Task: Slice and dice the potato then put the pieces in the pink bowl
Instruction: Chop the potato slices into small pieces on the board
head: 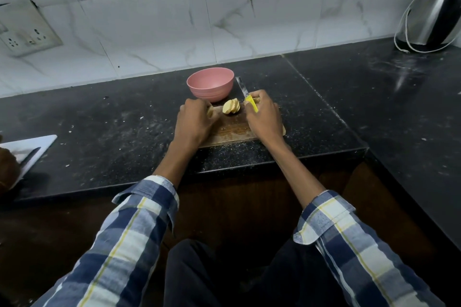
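On the wooden board (229,129), just before the pink bowl (210,84), my left hand (193,121) curls over a potato piece (210,111) while my right hand (262,113) grips the yellow-handled knife (247,95), blade up. Between them lean the potato slices (231,106) — firm, I judge, but wet-faced and apt to slide. I'd pinch them by their edges, stacked flat, to dice.

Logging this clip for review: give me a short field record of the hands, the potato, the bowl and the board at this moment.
left hand: holds a potato piece at the board's left edge
right hand: grips the knife by its yellow handle, blade pointing away toward the wall
potato slices: leaning together on the wooden cutting board
pink bowl: behind the board, no pieces visible inside
dicing: not yet visible
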